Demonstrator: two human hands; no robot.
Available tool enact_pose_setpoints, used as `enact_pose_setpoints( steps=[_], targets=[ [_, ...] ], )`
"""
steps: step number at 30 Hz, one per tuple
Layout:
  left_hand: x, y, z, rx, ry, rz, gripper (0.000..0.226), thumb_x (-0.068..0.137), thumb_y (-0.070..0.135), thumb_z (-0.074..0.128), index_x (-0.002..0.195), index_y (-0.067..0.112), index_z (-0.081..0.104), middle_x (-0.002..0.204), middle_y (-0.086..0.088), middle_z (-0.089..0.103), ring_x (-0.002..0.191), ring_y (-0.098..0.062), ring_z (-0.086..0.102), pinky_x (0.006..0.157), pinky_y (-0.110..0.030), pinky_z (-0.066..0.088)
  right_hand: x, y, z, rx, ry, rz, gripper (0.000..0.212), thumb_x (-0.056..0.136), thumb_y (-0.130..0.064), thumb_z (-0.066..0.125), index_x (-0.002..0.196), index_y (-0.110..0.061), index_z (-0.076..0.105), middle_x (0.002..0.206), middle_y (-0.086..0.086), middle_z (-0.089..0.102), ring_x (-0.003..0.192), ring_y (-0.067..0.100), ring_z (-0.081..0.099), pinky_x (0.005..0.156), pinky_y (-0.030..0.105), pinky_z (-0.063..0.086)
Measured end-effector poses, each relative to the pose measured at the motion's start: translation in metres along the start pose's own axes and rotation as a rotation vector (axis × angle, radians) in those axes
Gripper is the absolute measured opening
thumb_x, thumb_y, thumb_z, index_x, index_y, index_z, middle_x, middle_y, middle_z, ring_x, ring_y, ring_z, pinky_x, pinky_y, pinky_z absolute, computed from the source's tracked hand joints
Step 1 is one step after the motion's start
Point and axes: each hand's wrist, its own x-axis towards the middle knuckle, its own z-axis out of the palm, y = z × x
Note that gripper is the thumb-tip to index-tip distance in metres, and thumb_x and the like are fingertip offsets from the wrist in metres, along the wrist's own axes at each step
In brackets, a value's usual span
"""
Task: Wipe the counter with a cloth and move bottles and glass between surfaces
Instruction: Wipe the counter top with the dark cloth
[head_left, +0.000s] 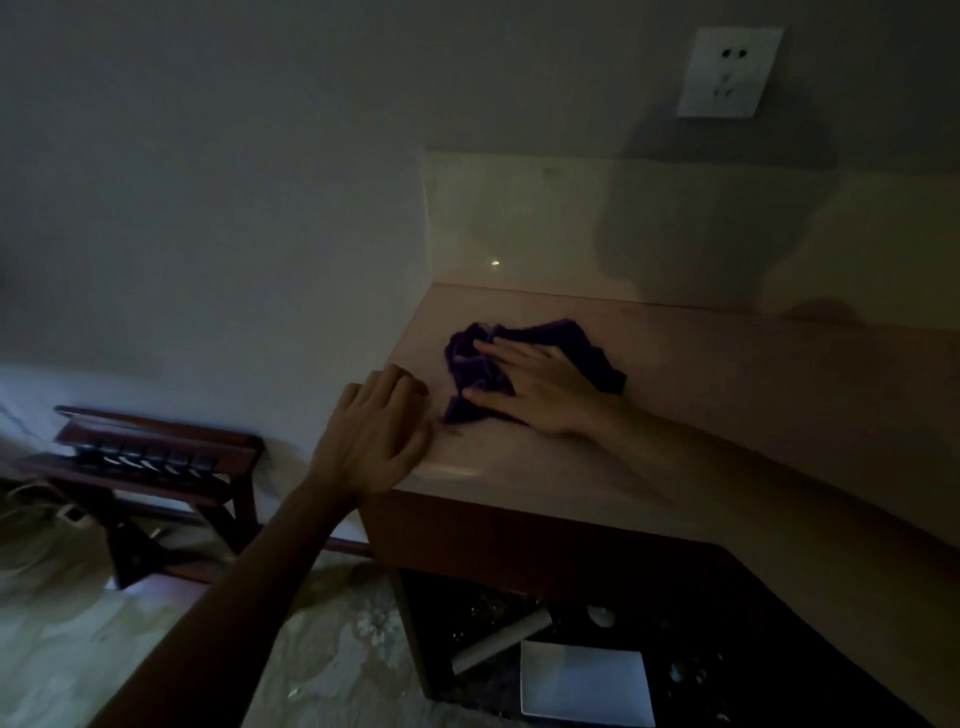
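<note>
cloth (524, 358), dark and bunched, lies near the counter (727, 405) corner under the flat, open right hand (540, 395). left hand (379, 431) rests relaxed on the edge. best to press evenly and sweep outward in overlapping passes.

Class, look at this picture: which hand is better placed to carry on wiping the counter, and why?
Probably the right hand: it lies flat on the purple cloth on the counter. The left hand only rests at the counter's left edge, beside the cloth.
</note>
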Motion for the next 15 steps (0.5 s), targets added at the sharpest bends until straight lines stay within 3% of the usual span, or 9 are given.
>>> enact_pose_setpoints(
  steps=[4, 8, 12, 15],
  targets=[
    [0.0, -0.003, 0.006, 0.032, 0.016, 0.005, 0.041, 0.088, 0.044, 0.041, 0.11, 0.014, 0.058, 0.107, -0.005, 0.053, 0.087, -0.025, 0.051, 0.073, -0.037, 0.038, 0.092, 0.021, 0.003, -0.008, 0.026, 0.082, 0.091, 0.081, -0.082, 0.021, 0.153, -0.026, 0.016, 0.161, -0.01, 0.012, 0.148, 0.011, 0.011, 0.117, 0.044, 0.012],
    [-0.001, -0.004, 0.008, 0.008, 0.068, -0.01, 0.042, 0.085, 0.043, 0.042, 0.111, 0.014, 0.06, 0.109, -0.006, 0.055, 0.087, -0.024, 0.05, 0.074, -0.036, 0.038, 0.15, 0.027, 0.007, 0.018, 0.089, 0.109, 0.085, 0.084, -0.078, 0.024, 0.15, -0.024, 0.024, 0.16, -0.008, 0.018, 0.147, 0.014, 0.016, 0.116, 0.048, 0.014],
    [-0.001, -0.003, 0.006, -0.032, 0.104, -0.026, 0.04, 0.082, 0.041, 0.04, 0.103, 0.012, 0.057, 0.103, -0.007, 0.052, 0.083, -0.023, 0.047, 0.072, -0.036, 0.036, 0.144, 0.01, 0.011, -0.003, 0.072, 0.149, 0.074, 0.09, -0.07, 0.021, 0.149, -0.026, 0.027, 0.159, -0.007, 0.02, 0.146, 0.015, 0.015, 0.115, 0.054, 0.012],
    [-0.003, 0.001, 0.006, -0.166, 0.223, -0.1, 0.033, 0.082, 0.039, 0.041, 0.094, 0.01, 0.052, 0.095, -0.004, 0.046, 0.08, -0.021, 0.043, 0.07, -0.036, 0.037, 0.103, -0.021, 0.015, 0.011, 0.054, 0.084, 0.07, 0.091, -0.068, 0.019, 0.149, -0.029, 0.026, 0.159, -0.011, 0.018, 0.146, 0.011, 0.012, 0.114, 0.052, 0.013]
  ],
)
